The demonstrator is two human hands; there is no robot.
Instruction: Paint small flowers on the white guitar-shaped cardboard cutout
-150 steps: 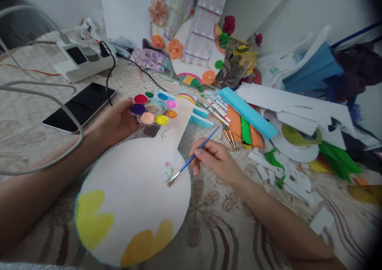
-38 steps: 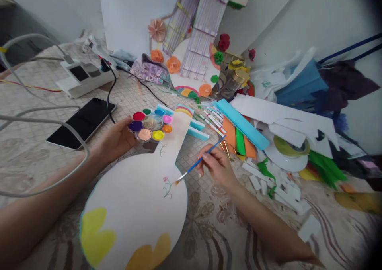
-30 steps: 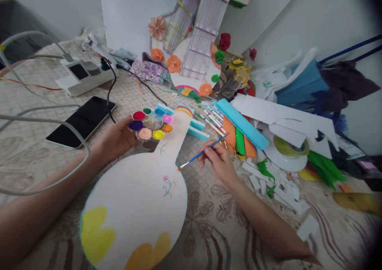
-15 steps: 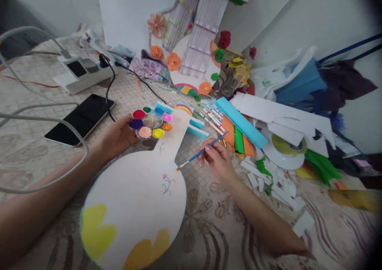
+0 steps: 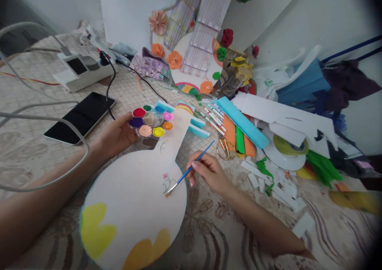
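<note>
My left hand [image 5: 115,136] is closed on a round paint palette [image 5: 151,120] with several coloured wells, held above the neck of a white guitar-shaped board [image 5: 134,202]. My right hand [image 5: 205,172] pinches a thin blue paintbrush [image 5: 191,168]. The brush tip touches the board beside a small painted flower [image 5: 166,180]. Yellow and orange petal shapes are painted at the board's lower edge.
A black phone [image 5: 80,116] and a white power strip [image 5: 82,67] with cables lie at the left. Gold scissors [image 5: 225,148], coloured paper strips, white card scraps and a tape roll [image 5: 288,146] crowd the right. A decorated cardboard guitar [image 5: 197,43] leans on the wall.
My right hand has come down and left, bringing the brush tip from the air beside the board onto the small flower. The palette hand has stayed in place.
</note>
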